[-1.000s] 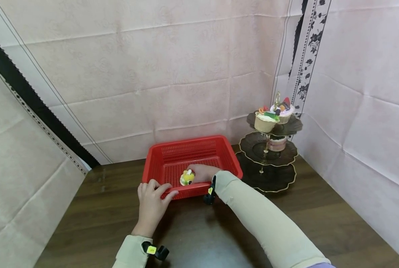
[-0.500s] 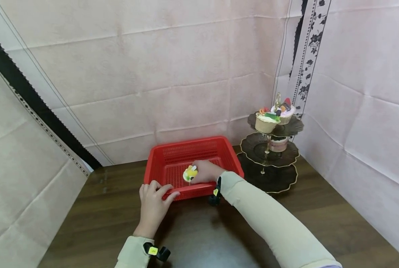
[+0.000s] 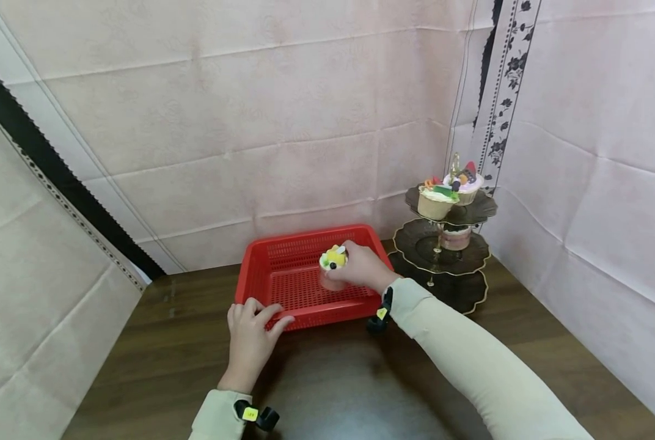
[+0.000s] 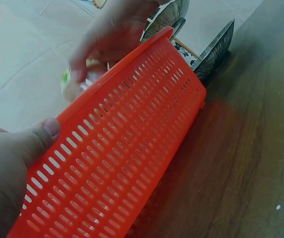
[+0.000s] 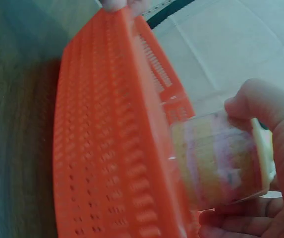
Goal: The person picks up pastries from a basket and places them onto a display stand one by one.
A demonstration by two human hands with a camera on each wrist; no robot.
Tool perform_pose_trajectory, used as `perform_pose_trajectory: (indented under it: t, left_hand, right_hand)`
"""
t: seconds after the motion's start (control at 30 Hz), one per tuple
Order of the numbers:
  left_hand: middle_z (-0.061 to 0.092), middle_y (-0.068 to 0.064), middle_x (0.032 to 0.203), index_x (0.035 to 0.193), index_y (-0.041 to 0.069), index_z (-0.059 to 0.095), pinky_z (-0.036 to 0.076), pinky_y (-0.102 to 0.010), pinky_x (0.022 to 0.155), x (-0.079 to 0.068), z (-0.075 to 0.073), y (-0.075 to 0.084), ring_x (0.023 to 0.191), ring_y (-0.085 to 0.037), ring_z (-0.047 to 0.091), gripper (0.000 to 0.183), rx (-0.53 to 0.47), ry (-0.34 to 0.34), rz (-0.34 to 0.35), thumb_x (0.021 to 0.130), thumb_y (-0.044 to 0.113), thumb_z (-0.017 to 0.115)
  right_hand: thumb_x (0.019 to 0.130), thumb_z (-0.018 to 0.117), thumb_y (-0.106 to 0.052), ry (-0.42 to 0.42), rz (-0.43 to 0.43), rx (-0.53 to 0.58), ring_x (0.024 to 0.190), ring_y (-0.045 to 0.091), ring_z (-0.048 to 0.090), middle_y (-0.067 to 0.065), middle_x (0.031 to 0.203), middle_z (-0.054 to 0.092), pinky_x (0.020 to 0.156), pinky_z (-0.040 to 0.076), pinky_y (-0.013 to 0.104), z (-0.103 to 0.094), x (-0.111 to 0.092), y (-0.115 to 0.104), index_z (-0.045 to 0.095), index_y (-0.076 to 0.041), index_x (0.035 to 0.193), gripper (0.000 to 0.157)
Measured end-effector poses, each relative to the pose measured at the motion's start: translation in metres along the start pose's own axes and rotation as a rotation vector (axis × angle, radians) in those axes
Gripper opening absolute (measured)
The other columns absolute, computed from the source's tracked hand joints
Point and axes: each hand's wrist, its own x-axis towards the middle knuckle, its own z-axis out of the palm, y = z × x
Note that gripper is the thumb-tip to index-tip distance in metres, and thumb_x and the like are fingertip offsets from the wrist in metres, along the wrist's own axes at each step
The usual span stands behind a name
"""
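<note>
My right hand [image 3: 365,266] holds a small layered toy cake [image 3: 333,282] by its upper part, over the inside of the red plastic basket [image 3: 322,313]. The cake has a white top with yellow and green fruit pieces. Seen from the right wrist, the cake [image 5: 216,161] shows pink and yellow layers in a clear wrap, between thumb and fingers close beside the basket rim. My left hand [image 3: 249,342] grips the front left rim of the basket. In the left wrist view its thumb [image 4: 45,134] lies against the slotted outer wall, with its fingers mostly hidden.
Right of the basket stands a dark three-tier cake stand [image 3: 410,238] with gold edges. Two toy cupcakes [image 3: 435,203] sit on its top tier, and a layered cake [image 3: 455,238] on the middle one. Pale cloth walls [image 3: 305,122] rise behind the wooden table [image 3: 157,354].
My right hand has lifted the cake and moved it rightward inside the basket, so its pink side shows. My left hand stays on the rim.
</note>
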Motion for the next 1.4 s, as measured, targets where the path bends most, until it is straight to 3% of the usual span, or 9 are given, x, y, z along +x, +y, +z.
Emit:
perform_pose_trajectory:
  t: [0.23, 0.5, 0.83, 1.23, 1.4]
  left_hand:
    - [0.051, -0.003, 0.088, 0.101, 0.015, 0.080, 0.029, -0.058, 0.098, -0.001, 0.000, -0.001, 0.083, -0.025, 0.043, 0.036, -0.020, 0.020, 0.008, 0.072, 0.033, 0.093]
    - [0.051, -0.003, 0.088, 0.102, 0.015, 0.080, 0.028, -0.055, 0.096, -0.002, 0.001, 0.000, 0.084, -0.025, 0.042, 0.037, -0.017, 0.009, 0.005, 0.074, 0.036, 0.091]
    - [0.051, -0.004, 0.088, 0.102, 0.015, 0.080, 0.028, -0.058, 0.099, -0.002, 0.002, -0.002, 0.089, -0.024, 0.047, 0.038, -0.013, -0.008, -0.016, 0.074, 0.037, 0.091]
    - [0.051, -0.004, 0.089, 0.104, 0.015, 0.079, 0.027, -0.060, 0.102, -0.003, 0.002, 0.000, 0.090, -0.025, 0.047, 0.037, -0.016, -0.017, -0.027, 0.076, 0.038, 0.089]
    - [0.051, -0.004, 0.088, 0.103, 0.015, 0.079, 0.027, -0.059, 0.100, -0.003, 0.002, 0.000, 0.088, -0.025, 0.047, 0.037, -0.006, -0.010, -0.014, 0.076, 0.039, 0.088]
  right_hand:
    - [0.076, 0.085, -0.049, 0.081, -0.035, -0.009, 0.094, 0.019, 0.063, 0.003, 0.105, 0.064, 0.085, 0.054, 0.038, -0.024, -0.009, 0.007, 0.050, -0.012, 0.124, 0.070]
    - [0.077, 0.082, -0.051, 0.159, -0.055, -0.031, 0.096, 0.024, 0.062, 0.008, 0.109, 0.065, 0.084, 0.053, 0.040, -0.052, -0.022, 0.020, 0.053, -0.011, 0.122, 0.067]
    - [0.081, 0.075, -0.061, 0.218, 0.033, 0.055, 0.120, 0.033, 0.056, 0.018, 0.135, 0.055, 0.101, 0.047, 0.052, -0.085, -0.036, 0.040, 0.041, -0.003, 0.143, 0.091]
    - [0.083, 0.074, -0.060, 0.337, 0.038, 0.105, 0.122, 0.033, 0.057, 0.016, 0.135, 0.059, 0.106, 0.042, 0.051, -0.103, -0.046, 0.069, 0.048, -0.005, 0.142, 0.085]
    - [0.082, 0.075, -0.059, 0.404, 0.030, 0.039, 0.116, 0.032, 0.060, 0.016, 0.126, 0.065, 0.105, 0.041, 0.052, -0.108, -0.048, 0.082, 0.056, -0.005, 0.134, 0.076]
